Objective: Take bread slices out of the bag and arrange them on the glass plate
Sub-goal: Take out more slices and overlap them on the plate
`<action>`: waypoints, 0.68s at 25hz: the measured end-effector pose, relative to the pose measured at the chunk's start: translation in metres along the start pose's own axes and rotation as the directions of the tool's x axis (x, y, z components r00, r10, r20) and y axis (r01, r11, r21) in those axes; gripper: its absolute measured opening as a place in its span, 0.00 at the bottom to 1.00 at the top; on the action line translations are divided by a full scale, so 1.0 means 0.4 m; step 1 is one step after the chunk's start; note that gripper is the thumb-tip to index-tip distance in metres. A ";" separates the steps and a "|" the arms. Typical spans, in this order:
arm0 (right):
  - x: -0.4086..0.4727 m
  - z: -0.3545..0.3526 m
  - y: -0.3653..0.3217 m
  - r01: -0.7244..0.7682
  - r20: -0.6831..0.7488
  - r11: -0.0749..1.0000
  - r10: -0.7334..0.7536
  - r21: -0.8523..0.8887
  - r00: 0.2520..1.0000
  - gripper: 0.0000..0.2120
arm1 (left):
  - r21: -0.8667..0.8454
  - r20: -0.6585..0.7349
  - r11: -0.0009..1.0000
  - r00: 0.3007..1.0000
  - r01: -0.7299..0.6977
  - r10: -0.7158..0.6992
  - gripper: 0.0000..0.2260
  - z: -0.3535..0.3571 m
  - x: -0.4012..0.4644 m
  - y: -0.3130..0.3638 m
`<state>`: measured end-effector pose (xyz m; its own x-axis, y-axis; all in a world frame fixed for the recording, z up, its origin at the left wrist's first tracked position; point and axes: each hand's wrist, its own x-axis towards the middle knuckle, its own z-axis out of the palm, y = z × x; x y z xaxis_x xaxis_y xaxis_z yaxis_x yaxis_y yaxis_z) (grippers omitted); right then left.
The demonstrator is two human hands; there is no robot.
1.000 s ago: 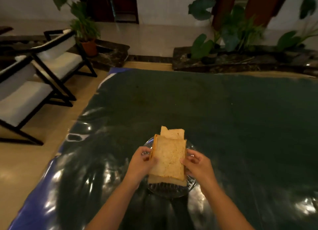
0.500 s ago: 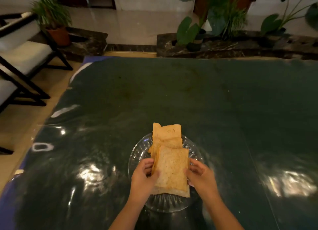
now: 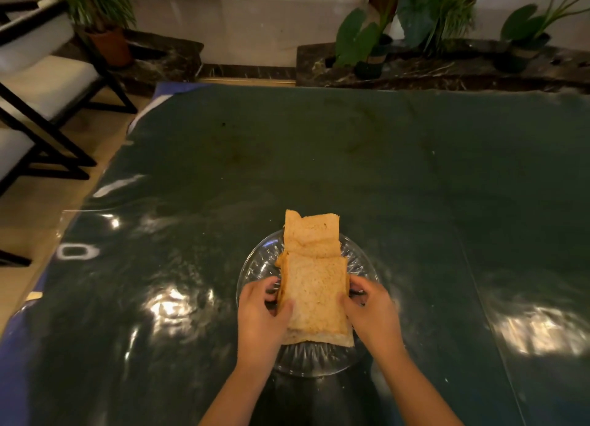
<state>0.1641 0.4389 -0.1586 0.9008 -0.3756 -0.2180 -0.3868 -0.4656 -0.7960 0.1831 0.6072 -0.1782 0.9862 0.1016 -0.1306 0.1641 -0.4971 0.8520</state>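
A round glass plate (image 3: 261, 263) sits on the dark green table near its front edge. Several brown bread slices lie on it in an overlapping row running away from me; the far slices (image 3: 311, 234) reach past the plate's rim. The nearest slice (image 3: 314, 298) lies on top of the stack. My left hand (image 3: 260, 317) grips its left edge with thumb on top. My right hand (image 3: 370, 310) grips its right edge. No bread bag is in view.
The glossy dark green table cover (image 3: 319, 157) spreads wide on all sides of the plate. Black-framed chairs with white cushions (image 3: 41, 84) stand to the left. Potted plants (image 3: 105, 20) and a stone planter ledge (image 3: 447, 68) lie beyond the far edge.
The camera has tilted down and nearer, so the plate looks larger. Both hands have stayed on the top slice and lowered it onto the stack.
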 end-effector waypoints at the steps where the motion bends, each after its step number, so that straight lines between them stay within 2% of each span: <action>1: 0.002 -0.003 0.001 0.010 -0.013 0.999 -0.010 -0.034 1.000 0.16 | 0.010 -0.035 1.000 0.999 -0.001 0.001 0.22 -0.002 -0.003 0.002; 3: -0.006 -0.011 0.010 0.006 -0.092 0.998 -0.011 -0.059 0.996 0.20 | -0.037 -0.118 0.999 0.993 0.014 -0.018 0.22 -0.008 -0.011 0.009; 5: -0.023 -0.013 0.014 0.025 -0.164 0.998 -0.034 -0.059 0.986 0.18 | -0.096 -0.153 0.995 0.988 0.011 -0.026 0.18 -0.011 -0.013 0.018; 8: -0.041 0.008 0.007 0.054 -0.108 0.995 -0.063 -0.083 0.992 0.12 | 0.005 -0.076 0.998 0.995 -0.063 0.063 0.11 -0.004 -0.011 0.034; 11: -0.046 0.027 -0.002 0.055 -0.118 0.994 -0.067 -0.099 0.991 0.13 | 0.115 -0.092 0.983 0.984 -0.140 0.151 0.10 0.007 -0.016 0.047; 13: -0.059 0.040 -0.005 0.044 -0.138 0.987 -0.066 -0.153 0.988 0.16 | 0.130 -0.100 0.979 0.980 -0.157 0.171 0.11 0.016 -0.025 0.051; 17: -0.080 0.058 -0.014 0.068 -0.216 0.986 -0.101 -0.155 0.971 0.19 | -0.046 -0.084 0.999 0.996 0.000 -0.004 0.12 0.021 -0.032 0.055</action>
<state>0.1421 0.4721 -0.1601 0.8712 -0.4909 -0.0093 -0.3505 -0.6085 -0.7119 0.1742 0.5877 -0.1619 0.9802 0.1755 -0.0912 0.1631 -0.4567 0.8746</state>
